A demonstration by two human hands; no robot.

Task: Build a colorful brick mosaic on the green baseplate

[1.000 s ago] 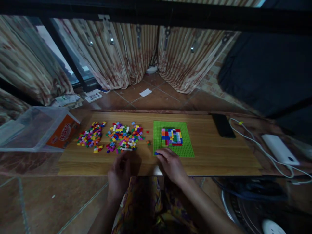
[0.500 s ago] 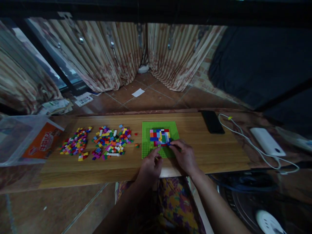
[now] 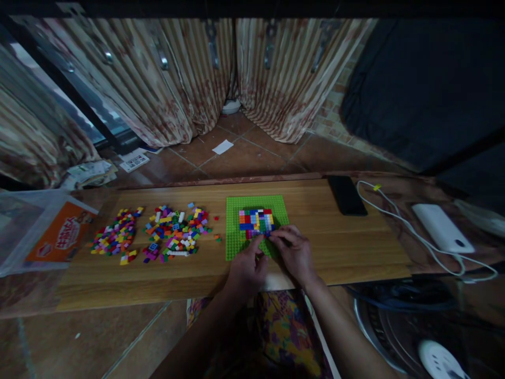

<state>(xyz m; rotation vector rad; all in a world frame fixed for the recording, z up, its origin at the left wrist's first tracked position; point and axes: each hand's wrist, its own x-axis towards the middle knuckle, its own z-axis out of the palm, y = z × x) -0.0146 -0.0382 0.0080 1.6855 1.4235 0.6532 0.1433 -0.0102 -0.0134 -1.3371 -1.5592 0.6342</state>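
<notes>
A green baseplate (image 3: 236, 245) lies on the wooden board (image 3: 339, 247), with a block of mixed-colour small bricks (image 3: 255, 221) pressed onto its middle. My left hand (image 3: 248, 266) and my right hand (image 3: 294, 252) meet at the near edge of that brick block, fingertips pinched together on the plate. Whether a brick sits between the fingers is hidden. Two heaps of loose coloured bricks (image 3: 175, 234) (image 3: 114, 237) lie to the left of the plate.
A black phone (image 3: 346, 195) lies at the board's far right corner. A white cable (image 3: 398, 223) and a white power bank (image 3: 442, 227) sit to the right. A clear plastic box with an orange label (image 3: 51, 237) stands at left. A fan (image 3: 414, 337) is on the floor, lower right.
My right hand moved from the plate's near left corner up to the brick block. My left hand came over from the loose bricks to join it. The view shifted a little.
</notes>
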